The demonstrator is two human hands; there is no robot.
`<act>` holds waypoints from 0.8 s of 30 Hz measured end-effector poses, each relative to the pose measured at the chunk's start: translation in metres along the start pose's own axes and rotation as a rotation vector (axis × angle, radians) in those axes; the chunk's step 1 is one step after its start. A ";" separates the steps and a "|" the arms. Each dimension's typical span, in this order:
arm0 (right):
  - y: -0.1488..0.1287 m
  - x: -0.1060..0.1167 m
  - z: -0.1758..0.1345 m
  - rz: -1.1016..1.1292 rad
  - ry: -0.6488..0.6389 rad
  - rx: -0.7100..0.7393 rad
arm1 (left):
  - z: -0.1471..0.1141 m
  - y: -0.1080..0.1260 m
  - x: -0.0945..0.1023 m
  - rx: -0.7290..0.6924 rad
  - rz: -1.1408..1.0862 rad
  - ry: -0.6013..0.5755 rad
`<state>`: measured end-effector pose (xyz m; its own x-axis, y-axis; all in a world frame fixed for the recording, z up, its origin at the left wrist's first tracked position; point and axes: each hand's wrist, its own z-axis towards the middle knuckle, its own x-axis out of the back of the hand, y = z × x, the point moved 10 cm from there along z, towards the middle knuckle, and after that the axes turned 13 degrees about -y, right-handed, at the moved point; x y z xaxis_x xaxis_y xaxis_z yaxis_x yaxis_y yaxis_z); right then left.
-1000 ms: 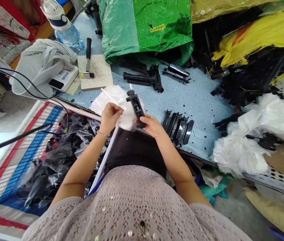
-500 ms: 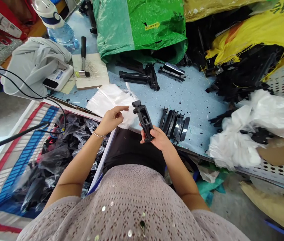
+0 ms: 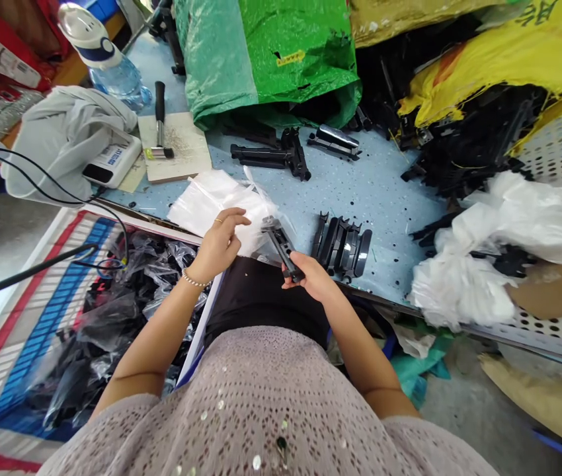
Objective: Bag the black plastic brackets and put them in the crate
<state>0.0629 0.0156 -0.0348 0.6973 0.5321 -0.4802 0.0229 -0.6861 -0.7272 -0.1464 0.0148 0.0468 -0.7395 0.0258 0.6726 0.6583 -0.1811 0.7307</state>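
Observation:
My right hand (image 3: 313,277) is closed around the lower end of a long black plastic part (image 3: 281,246). Its far end lies over white plastic bags (image 3: 219,198), with some clear film beside it. My left hand (image 3: 219,244), wearing a beaded bracelet, hovers at the near edge of those bags. Its index finger and thumb are apart, and nothing shows between them. Right of the held part, several black plastic pieces (image 3: 340,244) stand in a row on the blue table (image 3: 385,218). More black parts (image 3: 271,155) lie farther back.
A green sack (image 3: 305,59) and a yellow sack (image 3: 440,86) with black parts are at the back. At left are a brush (image 3: 160,119) on a board (image 3: 182,168), a water bottle (image 3: 107,59) and a striped bag (image 3: 47,317) of wrapped parts. Crumpled white bags (image 3: 464,291) lie right.
The black part has tipped down and its far end has dropped toward the white bags, still in my right hand. My left hand has drawn back slightly, its fingers more bent.

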 end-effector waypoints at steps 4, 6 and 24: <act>0.007 -0.012 0.006 0.243 -0.103 -0.024 | 0.001 0.000 -0.016 0.057 0.165 -0.120; 0.010 -0.021 0.008 0.354 -0.168 -0.062 | 0.001 0.004 -0.015 0.059 0.142 -0.103; -0.025 -0.006 0.033 -0.506 0.234 0.279 | -0.024 0.068 -0.074 -0.400 0.138 -0.261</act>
<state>0.0341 0.0464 -0.0299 0.7884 0.6127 0.0545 0.2253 -0.2052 -0.9524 -0.0507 -0.0225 0.0440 -0.5556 0.2111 0.8042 0.6040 -0.5621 0.5649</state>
